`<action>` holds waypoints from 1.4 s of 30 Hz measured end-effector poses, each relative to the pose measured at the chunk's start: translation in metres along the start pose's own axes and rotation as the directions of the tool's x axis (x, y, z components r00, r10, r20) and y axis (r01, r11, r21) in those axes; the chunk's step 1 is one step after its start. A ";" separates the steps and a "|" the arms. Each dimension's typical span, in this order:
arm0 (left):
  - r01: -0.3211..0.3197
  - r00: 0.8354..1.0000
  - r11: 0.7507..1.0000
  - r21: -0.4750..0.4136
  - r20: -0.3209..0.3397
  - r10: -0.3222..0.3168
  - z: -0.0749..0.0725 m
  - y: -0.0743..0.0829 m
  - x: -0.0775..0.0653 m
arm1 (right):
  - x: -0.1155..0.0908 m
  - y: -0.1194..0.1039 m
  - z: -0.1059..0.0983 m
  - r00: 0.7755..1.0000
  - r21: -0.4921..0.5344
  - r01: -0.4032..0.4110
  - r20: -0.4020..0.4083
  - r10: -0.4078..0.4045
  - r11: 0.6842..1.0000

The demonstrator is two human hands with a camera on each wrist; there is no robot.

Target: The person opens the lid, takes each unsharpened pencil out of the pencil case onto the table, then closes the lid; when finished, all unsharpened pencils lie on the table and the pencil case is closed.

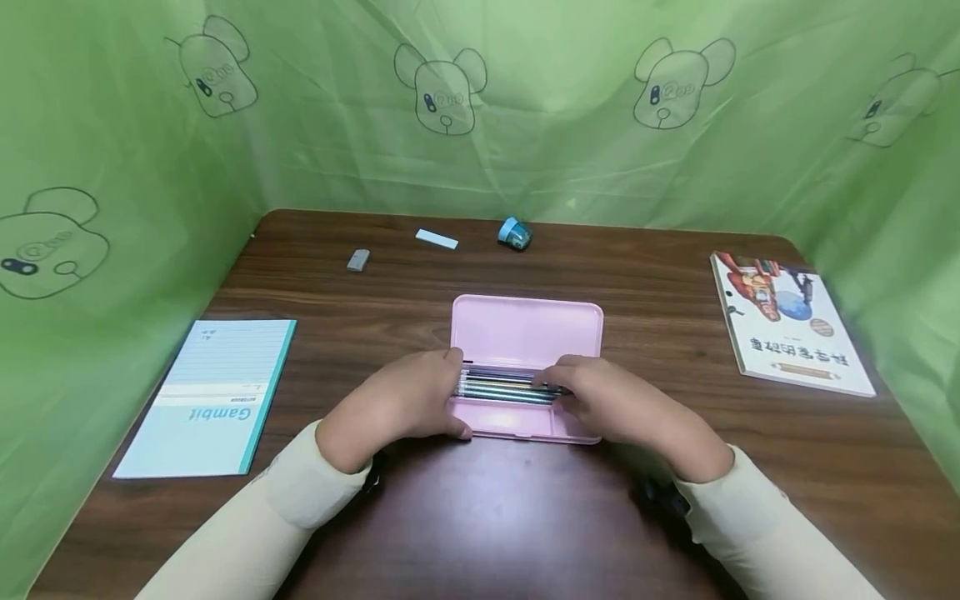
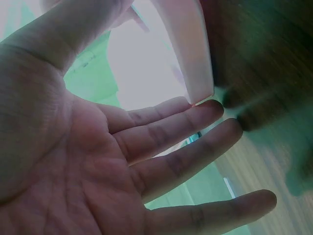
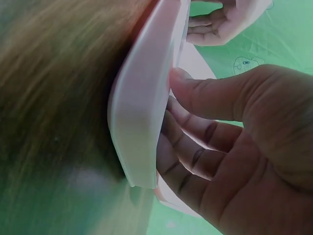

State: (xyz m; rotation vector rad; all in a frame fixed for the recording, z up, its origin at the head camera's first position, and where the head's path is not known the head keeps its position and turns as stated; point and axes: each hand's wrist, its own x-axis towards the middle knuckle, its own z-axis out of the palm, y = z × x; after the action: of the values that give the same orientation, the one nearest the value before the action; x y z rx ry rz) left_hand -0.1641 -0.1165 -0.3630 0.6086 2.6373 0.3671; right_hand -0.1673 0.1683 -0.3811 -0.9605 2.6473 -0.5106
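A pink pencil case (image 1: 527, 327) lies with its lid folded back, and several striped pencils (image 1: 506, 395) rest side by side in its tray. My left hand (image 1: 408, 396) is at the case's left end, thumb by the front edge; the left wrist view shows its long fingers (image 2: 171, 134) nearly straight, touching the case's corner. From the right, my right hand (image 1: 611, 398) reaches into the tray, fingertips on the pencils' right ends. In the right wrist view its fingers (image 3: 195, 159) bend past the case's wall (image 3: 139, 107), and their tips are hidden, so a pinch cannot be made out.
A grey eraser (image 1: 358, 260), a pale blue strip (image 1: 437, 239) and a blue pencil sharpener (image 1: 515, 234) lie toward the table's back. At the left is a Gambit notebook (image 1: 210, 398), at the right an illustrated book (image 1: 791, 325). Green curtains (image 1: 555, 158) surround the wooden table (image 1: 637, 275).
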 end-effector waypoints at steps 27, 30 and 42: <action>-0.063 0.996 0.998 -0.024 -0.064 0.061 0.007 -0.003 0.004 | -0.040 0.123 -0.063 0.796 0.240 -0.321 -0.456 0.399 0.916; -0.047 0.998 0.998 -0.029 -0.053 0.045 0.008 -0.003 0.002 | -0.036 0.142 -0.052 0.816 0.208 -0.382 -0.381 0.434 0.900; -0.060 0.996 0.998 -0.034 -0.061 0.058 0.009 -0.004 0.002 | -0.034 0.151 -0.041 0.851 0.132 -0.411 -0.298 0.432 0.902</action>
State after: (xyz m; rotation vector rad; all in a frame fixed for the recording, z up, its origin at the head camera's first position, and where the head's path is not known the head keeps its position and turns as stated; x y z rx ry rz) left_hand -0.1632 -0.1173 -0.3731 0.6746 2.6682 0.4556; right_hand -0.2412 0.3085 -0.4025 -0.2638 2.9834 -0.6838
